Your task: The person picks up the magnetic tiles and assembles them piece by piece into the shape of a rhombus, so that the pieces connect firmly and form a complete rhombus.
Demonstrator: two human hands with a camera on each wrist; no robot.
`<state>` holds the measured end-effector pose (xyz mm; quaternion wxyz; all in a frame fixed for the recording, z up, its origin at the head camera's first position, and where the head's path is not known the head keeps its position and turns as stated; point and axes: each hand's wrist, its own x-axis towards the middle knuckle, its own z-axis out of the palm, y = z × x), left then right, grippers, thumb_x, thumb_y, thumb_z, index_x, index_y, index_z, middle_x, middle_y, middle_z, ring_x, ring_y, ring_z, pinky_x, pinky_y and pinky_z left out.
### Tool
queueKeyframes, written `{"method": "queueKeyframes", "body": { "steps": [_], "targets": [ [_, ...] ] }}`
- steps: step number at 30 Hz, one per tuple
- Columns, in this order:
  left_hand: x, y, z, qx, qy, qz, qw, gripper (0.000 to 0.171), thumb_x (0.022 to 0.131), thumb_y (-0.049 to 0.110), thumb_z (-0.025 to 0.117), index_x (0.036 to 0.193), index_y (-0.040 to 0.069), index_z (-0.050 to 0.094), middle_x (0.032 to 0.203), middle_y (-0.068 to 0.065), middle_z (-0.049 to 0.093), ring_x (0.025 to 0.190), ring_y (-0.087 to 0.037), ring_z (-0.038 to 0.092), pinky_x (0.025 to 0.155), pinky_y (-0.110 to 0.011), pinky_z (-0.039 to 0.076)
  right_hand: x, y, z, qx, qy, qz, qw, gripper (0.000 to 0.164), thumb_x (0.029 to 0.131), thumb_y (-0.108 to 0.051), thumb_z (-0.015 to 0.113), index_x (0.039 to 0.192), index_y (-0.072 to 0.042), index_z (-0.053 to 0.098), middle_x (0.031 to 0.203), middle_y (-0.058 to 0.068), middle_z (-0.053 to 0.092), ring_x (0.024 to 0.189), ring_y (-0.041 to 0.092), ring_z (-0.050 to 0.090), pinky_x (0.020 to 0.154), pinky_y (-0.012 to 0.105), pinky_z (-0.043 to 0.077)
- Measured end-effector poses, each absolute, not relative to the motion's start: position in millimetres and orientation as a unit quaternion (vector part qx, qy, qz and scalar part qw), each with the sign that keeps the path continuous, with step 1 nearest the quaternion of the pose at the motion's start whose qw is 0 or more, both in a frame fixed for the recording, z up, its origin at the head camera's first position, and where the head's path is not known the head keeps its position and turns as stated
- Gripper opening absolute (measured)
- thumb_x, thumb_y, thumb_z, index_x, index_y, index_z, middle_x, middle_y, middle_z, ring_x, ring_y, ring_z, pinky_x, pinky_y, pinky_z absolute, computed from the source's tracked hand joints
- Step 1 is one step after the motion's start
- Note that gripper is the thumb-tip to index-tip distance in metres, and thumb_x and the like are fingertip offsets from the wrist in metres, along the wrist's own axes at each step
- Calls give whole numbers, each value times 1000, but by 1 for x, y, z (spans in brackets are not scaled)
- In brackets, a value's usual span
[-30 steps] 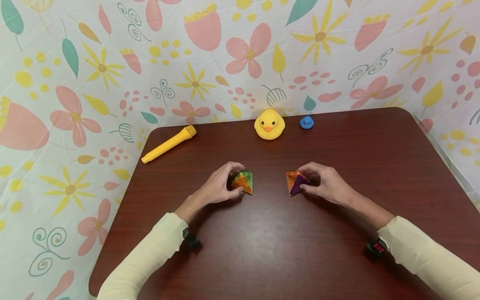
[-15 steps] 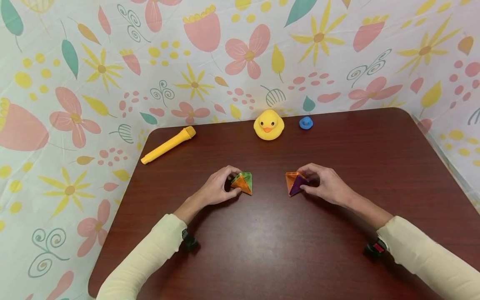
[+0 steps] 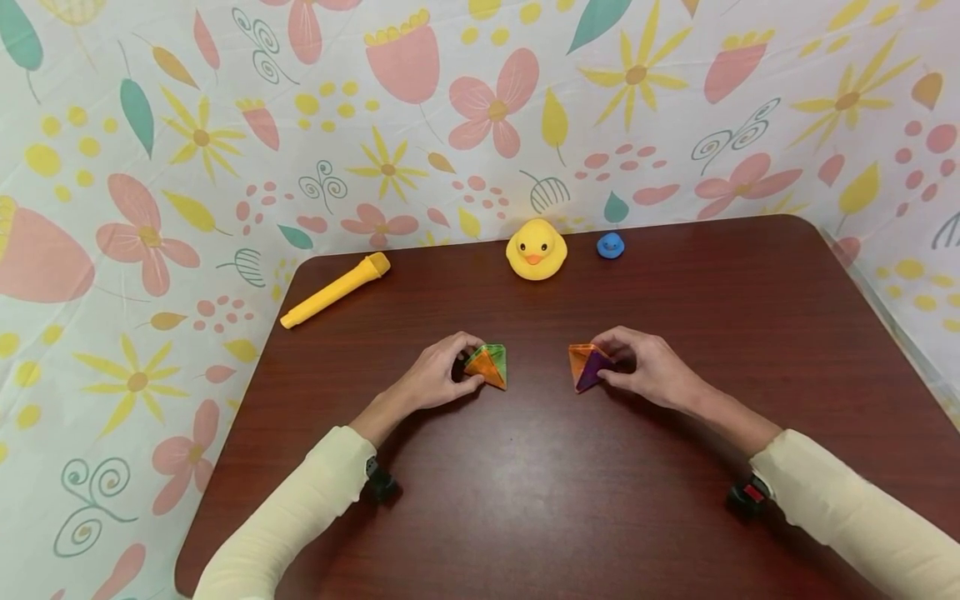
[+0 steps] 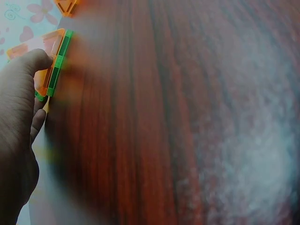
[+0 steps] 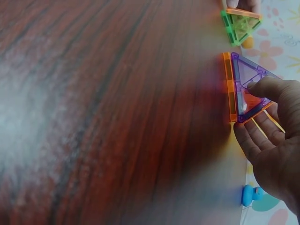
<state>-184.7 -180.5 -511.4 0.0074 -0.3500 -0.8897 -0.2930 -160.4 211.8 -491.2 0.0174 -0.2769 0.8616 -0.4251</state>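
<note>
My left hand (image 3: 435, 375) pinches a small pyramid of see-through green and orange magnetic tiles (image 3: 491, 367) between thumb and fingers. In the left wrist view the thumb presses its orange face (image 4: 41, 77), with a green edge beyond. Across a narrow gap, my right hand (image 3: 656, 371) pinches a second pyramid of orange and purple magnetic tiles (image 3: 582, 367). Its purple triangular face (image 5: 248, 75) shows under the thumb in the right wrist view, with fingers behind it. Both pyramids are held close over the tabletop, points towards me, and stand apart from each other.
Behind the hands, a yellow rubber duck (image 3: 536, 252) and a small blue duck (image 3: 611, 246) stand along the back edge of the dark wooden table (image 3: 517, 500). A yellow toy microphone (image 3: 335, 292) lies at the back left. Flower-printed cloth (image 3: 420, 167) hangs behind.
The gap between the two pyramids has narrowed slightly, as each hand's pyramid shifted a little towards the middle. Both hands keep their grip.
</note>
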Motion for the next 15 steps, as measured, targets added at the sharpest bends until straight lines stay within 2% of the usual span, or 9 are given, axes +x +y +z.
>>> {"method": "queueKeyframes", "body": {
  "steps": [7,15],
  "targets": [
    [-185,-174,-511,-357,-887,-292,5,51,93,26,84,136,10,60,121,-2,65,106,-15,64,90,-36,56,-161,206,-491,-286,854,-435,9,43,86,8,85,124,-1,67,113,12,72,98,27,73,85,45,61],
    [-184,-164,-511,-362,-886,-291,1,51,94,27,83,135,11,60,120,0,64,106,-13,63,90,-33,55,-162,199,-491,-280,851,-443,24,45,86,7,85,126,-2,67,115,12,72,100,27,73,88,46,61]
  ]
}}
